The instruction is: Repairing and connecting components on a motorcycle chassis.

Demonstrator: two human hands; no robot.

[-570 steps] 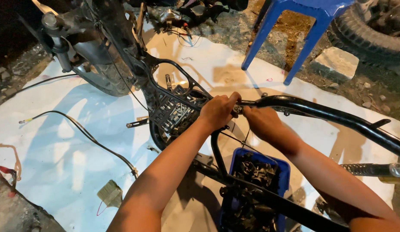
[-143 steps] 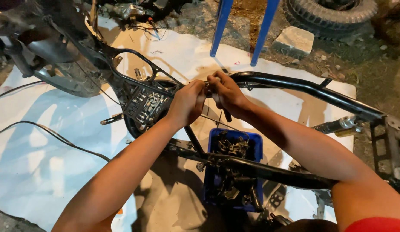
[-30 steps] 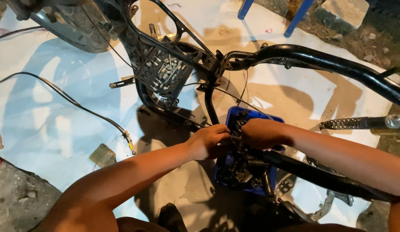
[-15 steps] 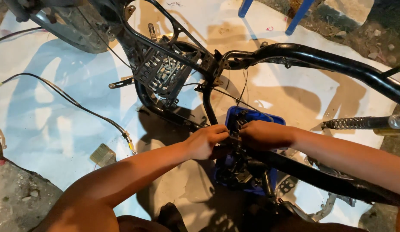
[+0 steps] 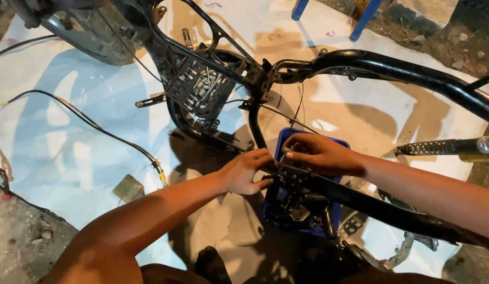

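Low centre of frame: left hand (image 5: 247, 172) and right hand (image 5: 320, 154) close together, fingers pinched on lower frame tube (image 5: 370, 202) over blue bin (image 5: 280, 152). Likely heavy, rigid steel; best gripped around bare tube.

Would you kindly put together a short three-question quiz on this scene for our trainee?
1. True or false: both hands are at the lower black frame tube above the blue plastic parts bin.
2. What lies on the white ground sheet left of the left hand? A) a black cable B) a red bucket C) a hammer
3. Fill in: the coiled metal shock spring lies beyond the ____ forearm.

Key:
1. True; the right hand is there too.
2. A, the black cable.
3. right
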